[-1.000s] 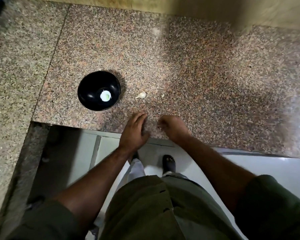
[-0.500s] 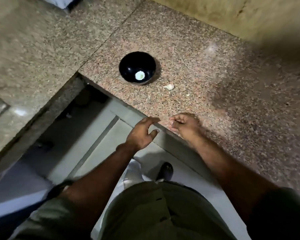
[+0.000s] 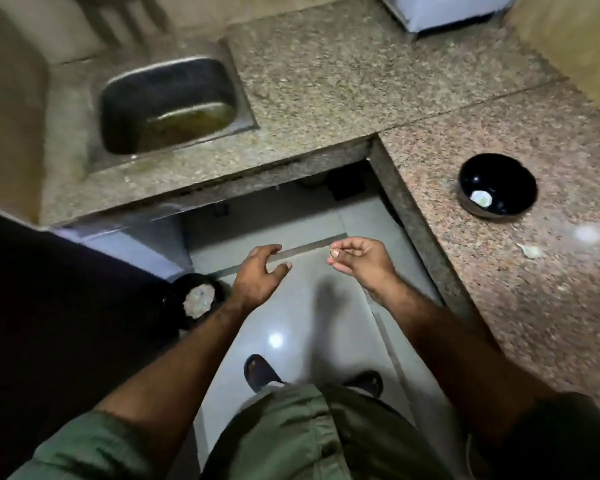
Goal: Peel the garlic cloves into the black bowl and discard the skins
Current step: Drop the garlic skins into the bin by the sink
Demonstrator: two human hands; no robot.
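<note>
head-worn view, steeply downward, over floor (image 3: 291, 306)

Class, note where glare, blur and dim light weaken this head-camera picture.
Head view: glare spots on the floor tile and the counter; motion blur smears the sink and counter edges; dim light swallows the lower left; wide-angle bending at the borders.

The speckled stone worktop (image 3: 343, 91) bends round a corner in front of me. On the reddish part to my right sits the black bowl (image 3: 497, 187), with one pale peeled clove (image 3: 481, 198) inside it. Nearer to me on that same part lies a small pale bit (image 3: 530, 250), maybe a garlic clove, but it looks too blurry to be sure. A metal sink (image 3: 174, 105) is set into the grey part. Down on the shiny tiled floor (image 3: 291, 306) stands a dark bin (image 3: 194, 301) with pale scraps in it.
</note>
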